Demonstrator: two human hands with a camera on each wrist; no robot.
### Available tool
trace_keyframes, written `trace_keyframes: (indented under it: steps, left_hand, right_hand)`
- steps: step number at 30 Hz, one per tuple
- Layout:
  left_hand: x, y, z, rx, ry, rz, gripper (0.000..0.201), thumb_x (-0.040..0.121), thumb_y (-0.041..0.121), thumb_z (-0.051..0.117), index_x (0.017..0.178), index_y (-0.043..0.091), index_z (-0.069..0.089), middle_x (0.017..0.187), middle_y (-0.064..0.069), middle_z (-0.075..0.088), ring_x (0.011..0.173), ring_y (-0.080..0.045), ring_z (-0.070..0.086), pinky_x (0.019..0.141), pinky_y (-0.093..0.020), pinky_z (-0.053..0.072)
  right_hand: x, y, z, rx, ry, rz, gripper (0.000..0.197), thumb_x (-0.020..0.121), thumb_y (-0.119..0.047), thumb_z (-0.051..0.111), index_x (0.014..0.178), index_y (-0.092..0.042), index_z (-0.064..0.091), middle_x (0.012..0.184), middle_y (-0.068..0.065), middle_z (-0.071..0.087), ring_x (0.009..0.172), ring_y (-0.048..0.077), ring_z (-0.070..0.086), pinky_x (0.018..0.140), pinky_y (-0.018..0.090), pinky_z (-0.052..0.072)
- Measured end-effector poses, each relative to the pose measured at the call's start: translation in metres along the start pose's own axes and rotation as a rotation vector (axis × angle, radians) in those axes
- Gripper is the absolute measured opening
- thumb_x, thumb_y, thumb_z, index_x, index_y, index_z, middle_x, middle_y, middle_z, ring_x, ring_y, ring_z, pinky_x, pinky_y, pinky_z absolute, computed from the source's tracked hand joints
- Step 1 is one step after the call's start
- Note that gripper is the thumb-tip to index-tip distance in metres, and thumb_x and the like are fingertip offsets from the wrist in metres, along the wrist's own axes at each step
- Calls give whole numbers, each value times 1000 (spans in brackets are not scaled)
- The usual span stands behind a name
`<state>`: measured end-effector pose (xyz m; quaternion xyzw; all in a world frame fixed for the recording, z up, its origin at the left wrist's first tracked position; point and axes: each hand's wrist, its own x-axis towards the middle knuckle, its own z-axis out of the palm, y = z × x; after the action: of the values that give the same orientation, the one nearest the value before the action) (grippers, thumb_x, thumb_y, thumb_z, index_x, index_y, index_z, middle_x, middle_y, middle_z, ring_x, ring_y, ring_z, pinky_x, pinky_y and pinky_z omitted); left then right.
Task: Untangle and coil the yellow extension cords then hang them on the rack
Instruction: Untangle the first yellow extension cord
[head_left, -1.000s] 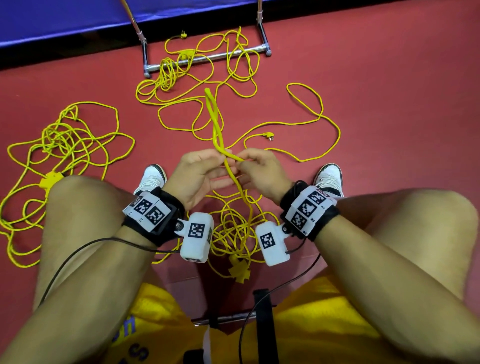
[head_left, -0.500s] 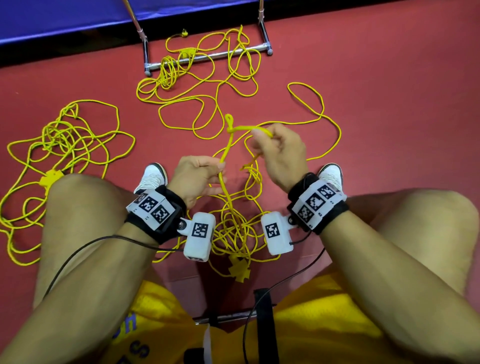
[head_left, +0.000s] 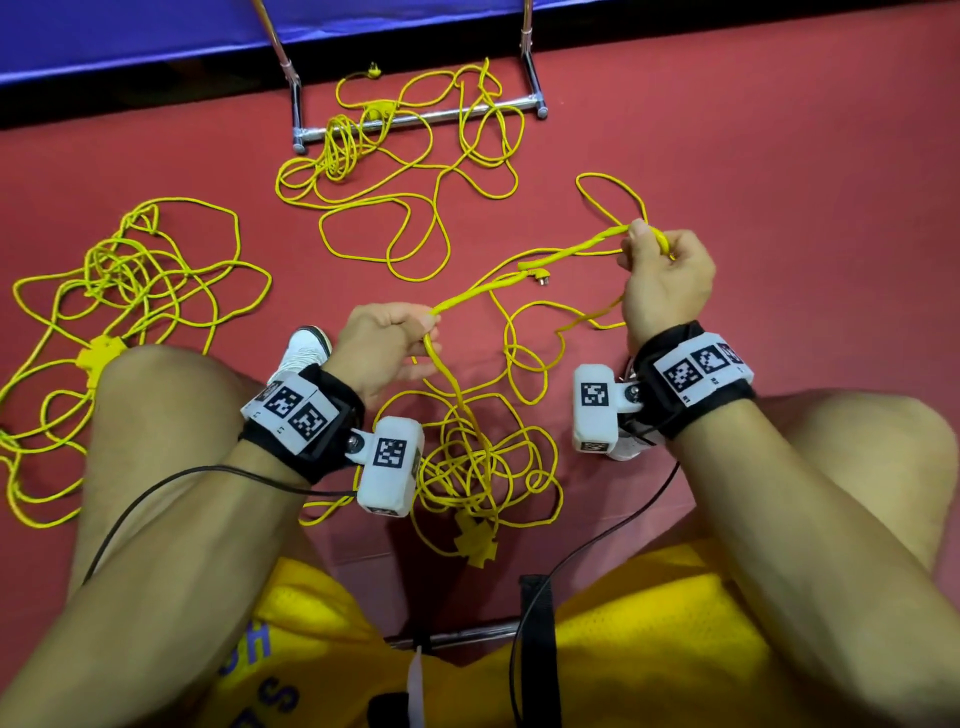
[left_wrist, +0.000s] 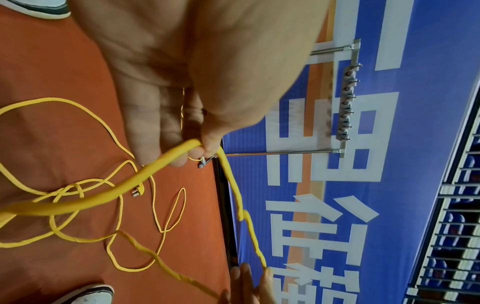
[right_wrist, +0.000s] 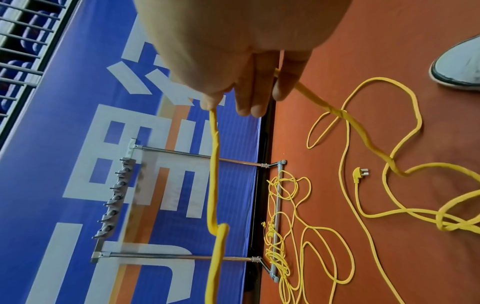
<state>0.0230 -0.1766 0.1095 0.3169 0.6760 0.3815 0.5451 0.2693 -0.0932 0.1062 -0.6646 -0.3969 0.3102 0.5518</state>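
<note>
A twisted stretch of yellow extension cord (head_left: 524, 273) runs taut between my hands above the red floor. My left hand (head_left: 427, 326) pinches it near my left knee; thumb and fingers (left_wrist: 201, 144) close on the cord (left_wrist: 109, 197). My right hand (head_left: 647, 240) grips the far end of that stretch, up and to the right, with the cord (right_wrist: 214, 164) leaving its fingers (right_wrist: 249, 98). From the left hand the cord drops into a tangle (head_left: 478, 457) with a yellow socket block (head_left: 475, 540) between my legs. Its plug (head_left: 537, 273) lies on the floor under the stretch.
Another yellow cord pile (head_left: 130, 291) with a socket block (head_left: 101, 356) lies at my left knee. A third pile (head_left: 389, 156) drapes over the metal rack's base bar (head_left: 415, 120). The rack's hook bar (right_wrist: 114, 201) stands against a blue banner. My white shoes (head_left: 306, 348) rest on the floor.
My right hand has swung out to the right and farther away, drawing the twisted cord stretch out flat between the hands. The left hand has stayed near the left knee.
</note>
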Motion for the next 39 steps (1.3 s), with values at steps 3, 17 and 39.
trace_keyframes:
  steps: [3,17,39]
  left_hand:
    - [-5,0,2,4,-85,7,12,99,10,57,95,10,68,77,-1,63,69,-12,67,66,-33,60]
    - [-16,10,15,-211,-293,-68,13,100,7,52,97,8,65,72,1,63,63,-10,67,56,-27,59]
    - [-5,10,1,-377,-109,-17,16,102,9,49,99,9,64,76,1,62,68,-11,67,60,-29,59]
  right_hand:
    - [4,1,-1,67,-16,88,18,88,-26,69,79,-18,55,67,4,69,53,18,65,56,36,54]
    - [-54,19,32,-141,-566,-75,18,65,-12,58,71,-30,58,78,-5,72,75,16,72,76,47,58]
    - [-71,26,37,198,-800,195,20,80,-12,69,78,-15,49,67,13,60,60,24,50,50,29,42]
